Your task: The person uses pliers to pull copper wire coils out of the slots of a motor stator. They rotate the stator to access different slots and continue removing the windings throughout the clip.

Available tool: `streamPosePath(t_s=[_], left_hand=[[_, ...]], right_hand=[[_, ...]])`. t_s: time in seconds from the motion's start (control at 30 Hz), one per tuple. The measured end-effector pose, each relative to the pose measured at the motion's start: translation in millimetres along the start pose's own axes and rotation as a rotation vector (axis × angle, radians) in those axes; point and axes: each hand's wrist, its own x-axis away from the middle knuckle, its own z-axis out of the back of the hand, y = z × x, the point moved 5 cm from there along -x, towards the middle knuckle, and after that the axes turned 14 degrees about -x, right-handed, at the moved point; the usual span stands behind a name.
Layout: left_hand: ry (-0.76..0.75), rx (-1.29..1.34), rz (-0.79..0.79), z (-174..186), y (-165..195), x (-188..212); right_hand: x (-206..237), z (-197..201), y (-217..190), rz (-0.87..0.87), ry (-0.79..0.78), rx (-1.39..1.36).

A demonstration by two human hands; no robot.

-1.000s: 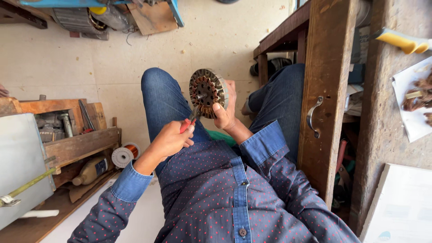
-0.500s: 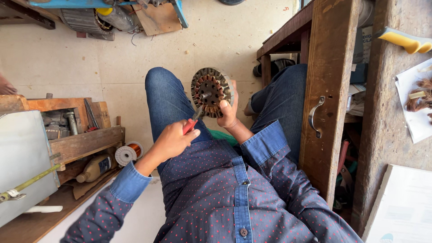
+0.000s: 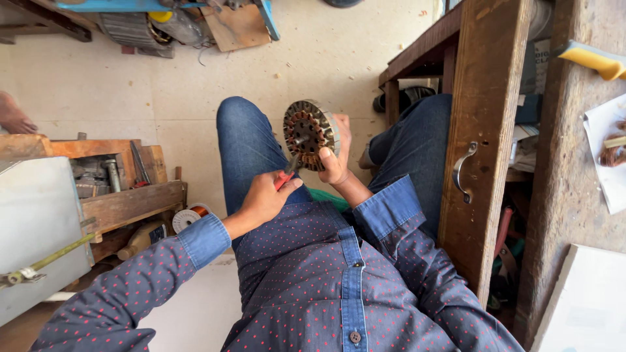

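Note:
I sit with my knees apart above a pale floor. My right hand (image 3: 337,160) grips a round motor stator (image 3: 310,133) with copper windings and holds it upright over my lap. My left hand (image 3: 262,199) is closed on a red-handled tool (image 3: 287,175). The tool's dark tip touches the lower edge of the stator's face. Both sleeves are dark blue with red dots.
A wooden drawer front with a metal handle (image 3: 463,171) stands close on my right. A wooden box of tools (image 3: 124,179), a spool of copper wire (image 3: 189,215) and a grey metal case (image 3: 39,228) lie to my left. Machine parts (image 3: 163,23) lie across the floor.
The stator and both hands stay together over my lap, and the tool tip remains at the stator's lower edge. The hands shift only slightly.

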Motion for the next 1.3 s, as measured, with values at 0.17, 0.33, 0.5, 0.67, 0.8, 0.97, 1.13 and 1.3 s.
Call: streamPosePath(t_s=[0.17, 0.33, 0.5, 0.67, 0.8, 0.97, 1.13, 1.3], left_hand=[[0.023, -0.015, -0.105, 11.4, 8.7, -0.7], [-0.251, 0.083, 0.061, 16.4, 6.0, 4.5], [-0.244, -0.212, 0.119, 28.1, 6.2, 9.4], [-0.315, 0.124, 0.249, 14.1, 1.8, 6.7], [-0.386, 0.304, 0.254, 5.4, -8.6, 2.7], [-0.395, 0.097, 0.228, 15.8, -21.9, -6.8], [-0.341, 0.133, 0.205, 22.6, -14.2, -4.0], [-0.368, 0.243, 0.209, 23.8, -8.4, 2.3]], right_hand=[[12.0, -3.6, 22.3, -0.21, 0.246, -0.546], [7.3, -0.8, 18.1, -0.166, 0.163, -0.394], [-2.4, -0.6, -0.1, -0.076, 0.088, -0.171], [-15.9, 1.7, -19.5, 0.044, -0.012, 0.122], [-22.8, -3.3, -30.8, 0.036, -0.029, 0.099], [-26.2, -11.8, -42.2, 0.085, -0.139, 0.313], [-17.6, -13.3, -18.5, -0.143, -0.086, 0.078], [4.7, -8.4, 2.9, -0.244, 0.127, -0.191]])
